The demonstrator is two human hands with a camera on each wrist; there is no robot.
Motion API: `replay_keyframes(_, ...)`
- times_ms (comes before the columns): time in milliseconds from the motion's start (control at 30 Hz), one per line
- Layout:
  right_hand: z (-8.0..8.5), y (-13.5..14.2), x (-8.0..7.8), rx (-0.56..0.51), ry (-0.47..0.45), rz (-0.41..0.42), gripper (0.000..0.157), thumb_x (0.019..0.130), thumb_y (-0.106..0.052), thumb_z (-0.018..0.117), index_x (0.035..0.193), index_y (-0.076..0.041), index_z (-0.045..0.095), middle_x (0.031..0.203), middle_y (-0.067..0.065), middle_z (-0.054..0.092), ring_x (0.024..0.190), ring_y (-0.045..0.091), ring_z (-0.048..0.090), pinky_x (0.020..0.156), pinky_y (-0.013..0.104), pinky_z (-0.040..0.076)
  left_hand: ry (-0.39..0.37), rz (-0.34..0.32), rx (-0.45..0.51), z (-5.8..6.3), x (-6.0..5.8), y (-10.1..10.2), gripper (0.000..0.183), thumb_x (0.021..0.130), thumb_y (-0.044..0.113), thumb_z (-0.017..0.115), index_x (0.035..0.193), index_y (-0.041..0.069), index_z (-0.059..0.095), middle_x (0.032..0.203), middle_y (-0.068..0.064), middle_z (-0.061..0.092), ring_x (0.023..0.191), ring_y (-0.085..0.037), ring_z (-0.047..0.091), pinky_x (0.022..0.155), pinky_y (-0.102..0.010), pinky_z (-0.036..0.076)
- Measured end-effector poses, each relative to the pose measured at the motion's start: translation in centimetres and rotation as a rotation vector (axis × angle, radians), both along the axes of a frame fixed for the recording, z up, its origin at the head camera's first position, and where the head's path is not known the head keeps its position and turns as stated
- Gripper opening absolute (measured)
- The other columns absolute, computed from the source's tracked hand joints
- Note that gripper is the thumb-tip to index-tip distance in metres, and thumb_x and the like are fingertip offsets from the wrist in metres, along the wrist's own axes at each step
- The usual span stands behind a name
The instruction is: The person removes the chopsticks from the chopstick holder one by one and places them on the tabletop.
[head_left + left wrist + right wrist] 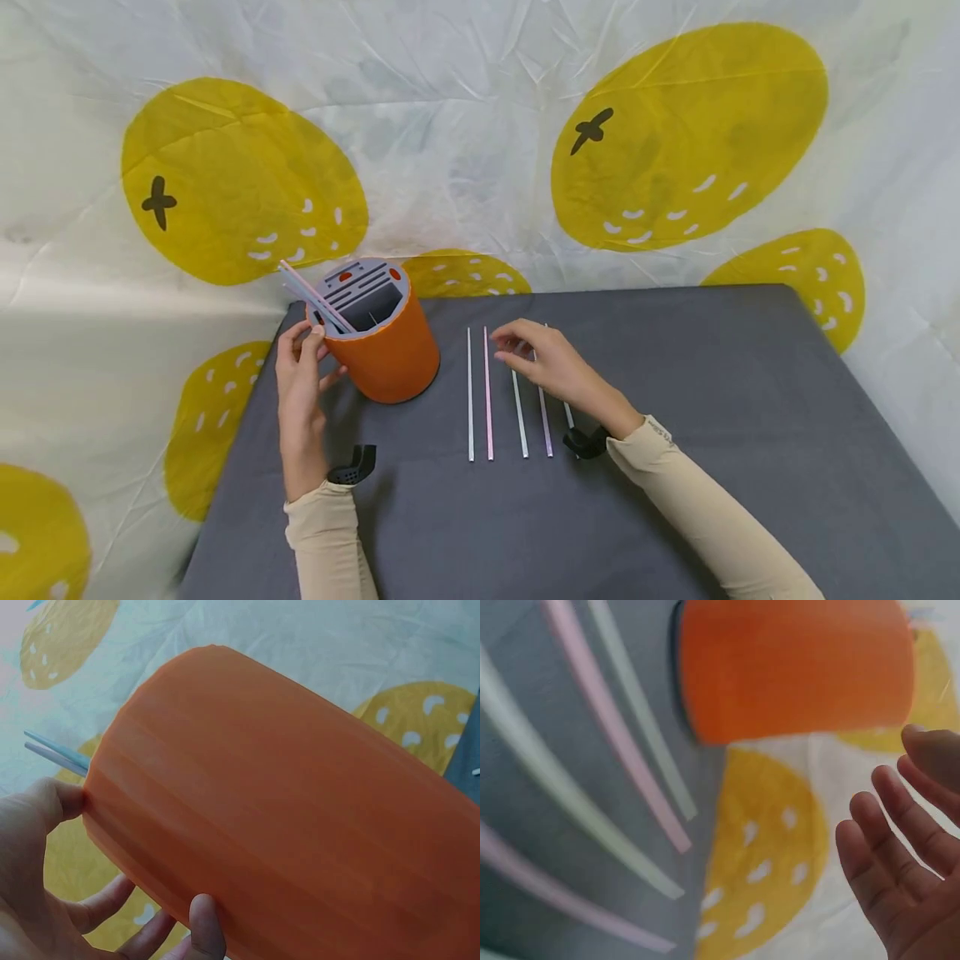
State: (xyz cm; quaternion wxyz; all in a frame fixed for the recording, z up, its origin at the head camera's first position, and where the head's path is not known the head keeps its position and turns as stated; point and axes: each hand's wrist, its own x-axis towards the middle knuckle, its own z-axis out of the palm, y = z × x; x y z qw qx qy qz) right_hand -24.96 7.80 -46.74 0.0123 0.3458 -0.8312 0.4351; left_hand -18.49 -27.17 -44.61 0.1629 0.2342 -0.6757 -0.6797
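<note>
An orange pen holder [393, 358] with a grey slotted top stands at the table's left. My left hand [300, 392] holds its left side, the thumb at the rim and the other fingers lower along the wall. Thin straw-like sticks [302, 282], pink and bluish, lean out of the holder's left compartment. To its right, several similar sticks lie in a row, among them a whitish stick [470, 392] and a pink stick [488, 400]. Over the row hovers my right hand [551, 358], fingers loosely bent and holding nothing; it partly hides the sticks beneath.
A dark grey cloth [735, 400] covers the table. Behind and to the left hangs a pale curtain [465, 183] printed with large yellow fruit. Dark wrist-worn devices sit on the left wrist [354, 465] and right wrist [587, 443].
</note>
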Motion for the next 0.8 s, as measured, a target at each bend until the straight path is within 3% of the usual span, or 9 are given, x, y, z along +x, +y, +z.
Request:
replay_keyframes(133, 1.7, -1.8, 0.3, -0.075, 0.056, 0.135, 0.028, 0.099, -0.016, 0.072, 0.127, -0.012, 0.069, 0.119, 0.005, 0.071, 0.100, 0.013, 0.067, 0.090, 0.039, 0.060, -0.005, 0.011, 0.003, 0.0, 0.1, 0.1, 0.047, 0.103, 0.047, 0.061, 0.143, 0.026, 0.048, 0.120, 0.009, 0.050, 0.115, -0.016, 0.053, 0.068, -0.024, 0.063)
replay_keyframes(267, 2.6, -3.8, 0.2, -0.123, 0.083, 0.208, 0.029, 0.099, -0.015, 0.073, 0.127, -0.011, 0.068, 0.120, 0.005, 0.070, 0.104, 0.015, 0.066, 0.094, 0.037, 0.059, 0.002, 0.006, 0.003, -0.1, 0.0, 0.1, 0.045, 0.103, 0.048, 0.061, 0.141, 0.029, 0.048, 0.121, 0.009, 0.050, 0.116, -0.017, 0.051, 0.068, -0.024, 0.063)
replay_keyframes(433, 3.4, -6.3, -0.5, -0.168, 0.092, 0.259, 0.029, 0.099, -0.011, 0.072, 0.127, -0.007, 0.068, 0.121, 0.011, 0.070, 0.105, 0.017, 0.066, 0.095, 0.037, 0.058, 0.002, 0.004, 0.019, 0.0, -0.1, 0.1, 0.043, 0.103, 0.046, 0.061, 0.141, 0.028, 0.048, 0.121, 0.009, 0.050, 0.116, -0.018, 0.051, 0.069, -0.026, 0.063)
replay_keyframes(567, 3.9, -8.1, -1.2, -0.196, 0.090, 0.265, 0.027, 0.100, -0.015, 0.071, 0.126, -0.006, 0.068, 0.118, 0.008, 0.071, 0.102, 0.012, 0.064, 0.094, 0.039, 0.059, 0.010, 0.013, 0.039, -0.2, -0.2, 0.1, 0.044, 0.103, 0.045, 0.062, 0.141, 0.028, 0.049, 0.121, 0.008, 0.051, 0.115, -0.018, 0.052, 0.067, -0.025, 0.063)
replay_keyframes(800, 5.4, -11.1, -1.9, -0.216, 0.050, 0.267, 0.027, 0.104, -0.021, 0.067, 0.127, -0.007, 0.069, 0.116, 0.001, 0.069, 0.103, 0.009, 0.063, 0.093, 0.028, 0.056, 0.010, 0.014, 0.021, 0.0, -0.1, 0.2, 0.046, 0.103, 0.046, 0.061, 0.143, 0.027, 0.048, 0.123, 0.009, 0.051, 0.114, -0.016, 0.053, 0.068, -0.026, 0.063)
